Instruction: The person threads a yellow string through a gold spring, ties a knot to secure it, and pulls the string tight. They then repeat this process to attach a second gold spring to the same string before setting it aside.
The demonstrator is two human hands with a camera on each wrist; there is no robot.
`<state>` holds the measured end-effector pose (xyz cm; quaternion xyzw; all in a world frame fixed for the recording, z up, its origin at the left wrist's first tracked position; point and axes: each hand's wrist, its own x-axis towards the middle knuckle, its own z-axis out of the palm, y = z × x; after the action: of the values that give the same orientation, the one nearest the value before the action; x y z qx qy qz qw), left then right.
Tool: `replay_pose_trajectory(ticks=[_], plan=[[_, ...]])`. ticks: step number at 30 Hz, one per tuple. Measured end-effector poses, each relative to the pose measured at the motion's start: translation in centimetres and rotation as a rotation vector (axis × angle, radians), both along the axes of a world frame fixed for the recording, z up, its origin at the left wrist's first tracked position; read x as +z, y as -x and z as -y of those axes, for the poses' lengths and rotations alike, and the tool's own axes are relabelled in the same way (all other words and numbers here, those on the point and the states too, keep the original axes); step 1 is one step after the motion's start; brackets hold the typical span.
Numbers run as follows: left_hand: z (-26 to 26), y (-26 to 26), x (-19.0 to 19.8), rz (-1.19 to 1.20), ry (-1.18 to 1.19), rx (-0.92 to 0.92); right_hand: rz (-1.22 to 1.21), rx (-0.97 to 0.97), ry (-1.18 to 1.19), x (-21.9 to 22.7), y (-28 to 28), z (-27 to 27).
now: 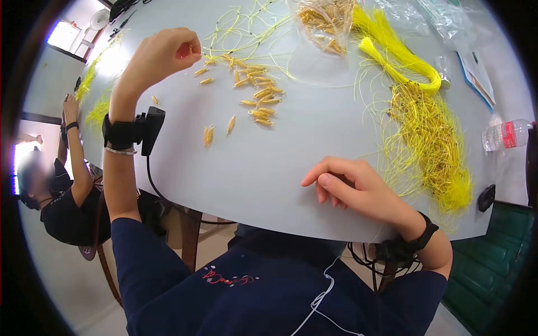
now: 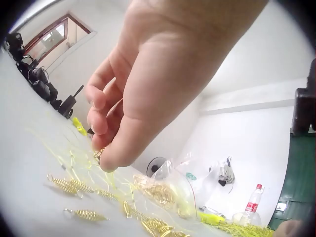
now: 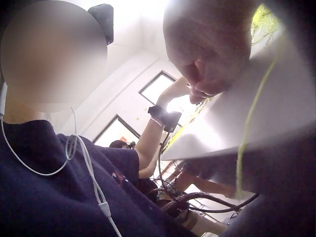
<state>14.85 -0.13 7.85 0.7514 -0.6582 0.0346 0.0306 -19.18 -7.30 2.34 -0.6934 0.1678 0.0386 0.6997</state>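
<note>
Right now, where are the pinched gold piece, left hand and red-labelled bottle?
Gold piece (image 2: 99,153), left wrist view, exposed bit.
Left hand (image 1: 164,50), head view, back.
Red-labelled bottle (image 1: 509,135), head view, label.

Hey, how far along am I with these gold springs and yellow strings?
Partway, I'd judge. The tangled yellow heap has gold-brown bits through it, so that may be finished work, though joins are too small to check. Your left hand pinches a small gold piece, probably a spring; your right hand shows nothing held. Loose springs on the table and more in the clear bag look left to do.
</note>
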Motion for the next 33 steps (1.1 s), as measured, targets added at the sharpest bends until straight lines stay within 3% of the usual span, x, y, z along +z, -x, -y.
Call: replay_pose_trajectory(ticks=[3,4,5,8,12,15,17,19,21,24,27,30,33], plan=[[0.0,-1.8,0.6,-0.15,0.141,-0.064,-0.011,-0.005,-0.008,0.0,0.0,0.0],[0.1,-2.7,0.6,-0.102,0.27,-0.076,-0.013,-0.004,0.006,-0.1,0.1,0.0],[0.1,-4.1,0.7,0.009,0.385,-0.029,-0.016,-0.004,0.019,-0.1,0.1,0.0],[0.3,-5.0,1.7,-0.004,0.627,0.129,-0.005,-0.004,0.031,-0.2,0.1,-0.1],[0.9,-4.5,2.5,0.098,0.731,0.175,0.004,-0.003,0.033,-0.1,0.1,0.0],[1.1,-3.0,2.3,-0.114,0.763,0.038,0.004,-0.005,0.021,-0.1,0.1,0.0],[0.7,3.3,1.9,-0.749,0.327,0.085,0.025,-0.014,-0.002,-0.4,0.2,0.0],[0.7,8.0,1.4,-1.068,0.003,0.2,0.017,-0.092,-0.038,-0.7,0.2,-0.1],[0.9,10.5,0.5,-1.186,-0.263,0.151,0.011,-0.167,-0.071,-1.0,0.2,-0.2],[0.9,12.0,-2.0,-1.259,-0.403,0.133,0.078,-0.272,-0.094,-1.4,0.3,0.4],[0.9,13.3,-3.2,-1.311,-0.471,0.174,0.133,-0.388,-0.119,-1.2,0.3,0.4],[0.5,14.9,-3.4,-1.311,-0.489,0.126,0.136,-0.325,-0.125,-1.0,0.2,0.7],[0.4,15.9,-4.0,-1.306,-0.481,0.084,0.131,-0.38,-0.171,-1.2,0.3,0.3]])
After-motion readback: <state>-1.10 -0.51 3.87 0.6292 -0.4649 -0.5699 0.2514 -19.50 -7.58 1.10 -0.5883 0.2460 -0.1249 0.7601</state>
